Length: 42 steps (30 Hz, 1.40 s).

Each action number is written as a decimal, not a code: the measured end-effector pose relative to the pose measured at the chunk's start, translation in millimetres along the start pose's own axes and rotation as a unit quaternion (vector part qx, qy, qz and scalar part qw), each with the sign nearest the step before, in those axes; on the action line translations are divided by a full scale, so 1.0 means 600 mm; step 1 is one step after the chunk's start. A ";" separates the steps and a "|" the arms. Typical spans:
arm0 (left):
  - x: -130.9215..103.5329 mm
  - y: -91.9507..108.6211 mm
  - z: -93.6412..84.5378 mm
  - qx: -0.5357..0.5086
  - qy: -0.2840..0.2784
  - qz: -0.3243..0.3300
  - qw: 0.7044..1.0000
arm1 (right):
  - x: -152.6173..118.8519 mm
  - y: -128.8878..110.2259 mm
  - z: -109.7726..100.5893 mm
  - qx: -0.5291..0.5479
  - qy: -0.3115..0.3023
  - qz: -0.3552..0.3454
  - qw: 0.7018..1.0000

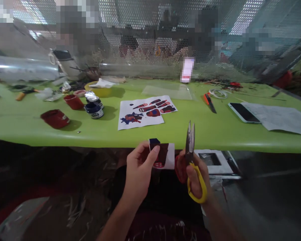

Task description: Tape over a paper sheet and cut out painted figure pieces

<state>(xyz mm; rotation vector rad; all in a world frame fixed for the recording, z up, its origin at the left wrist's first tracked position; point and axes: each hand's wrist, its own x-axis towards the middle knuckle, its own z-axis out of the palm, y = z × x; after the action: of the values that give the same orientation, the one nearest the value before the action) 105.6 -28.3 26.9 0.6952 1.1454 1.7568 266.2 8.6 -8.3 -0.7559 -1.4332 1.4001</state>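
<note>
My left hand (140, 167) pinches a small piece of paper (171, 157) printed with dark brown, navy and red shapes, thumb on top. To its right, my right hand (197, 179) grips a pair of scissors (190, 144) by the yellow handle. The blades point up and stand slightly apart, clear of the paper. Both hands are just in front of the table's near edge. Beyond them on the green table (140, 137) lies a white sheet (122, 110) printed with red and blue cut-out shapes, with a notch missing from its lower right corner.
Red paint pots (55, 118) and a dark blue jar (94, 110) stand at the left. A yellow bowl (100, 90) is behind them. An orange utility knife (210, 102), a phone (244, 112) and white paper (286, 117) lie at the right. A perforated metal screen (145, 43) rises behind the table.
</note>
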 end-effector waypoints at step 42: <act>-0.051 -0.011 -0.015 0.205 -0.082 -0.021 0.975 | -0.088 0.002 0.056 -0.083 -0.010 0.026 0.996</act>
<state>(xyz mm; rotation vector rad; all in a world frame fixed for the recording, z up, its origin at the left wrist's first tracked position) 114.2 -58.3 17.8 1.0330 1.4101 1.4074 253.5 -52.3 -16.3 -0.8923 -1.5696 1.3421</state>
